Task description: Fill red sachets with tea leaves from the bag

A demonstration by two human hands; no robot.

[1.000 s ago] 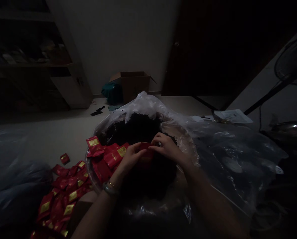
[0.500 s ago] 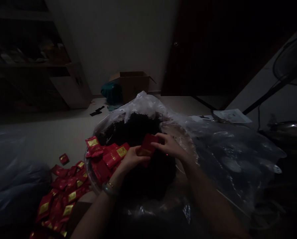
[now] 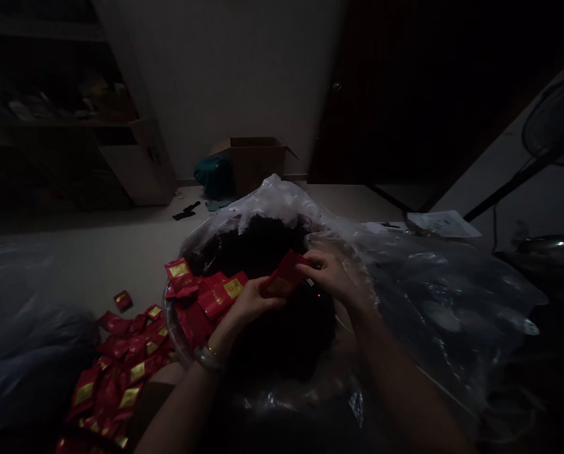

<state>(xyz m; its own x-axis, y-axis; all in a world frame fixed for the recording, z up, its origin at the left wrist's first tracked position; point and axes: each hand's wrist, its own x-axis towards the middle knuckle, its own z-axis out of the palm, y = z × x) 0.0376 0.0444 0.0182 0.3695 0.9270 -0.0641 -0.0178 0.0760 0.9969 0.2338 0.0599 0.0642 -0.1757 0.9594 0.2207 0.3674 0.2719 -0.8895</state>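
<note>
A small red packet [image 3: 286,275] with a gold label is held between both my hands over a heap of dark loose leaves [image 3: 267,284]. My left hand [image 3: 250,304] pinches its lower end and my right hand [image 3: 328,275] pinches its upper right corner; the packet tilts up to the right. The leaves lie in a big clear plastic bag [image 3: 405,284]. More red packets [image 3: 206,296] rest in a round clear bowl [image 3: 172,328] just left of my left hand. A bracelet sits on my left wrist.
Several red packets [image 3: 121,372] lie spilled on the floor at lower left. A cardboard box [image 3: 253,161] and a green cloth [image 3: 213,176] stand by the far wall, with shelving [image 3: 74,113] at left. A fan [image 3: 551,120] and a paper [image 3: 440,222] sit at right. The room is dim.
The red packet has been lifted and turned from flat between my fingers to tilted up on its right end; my right hand has shifted slightly right.
</note>
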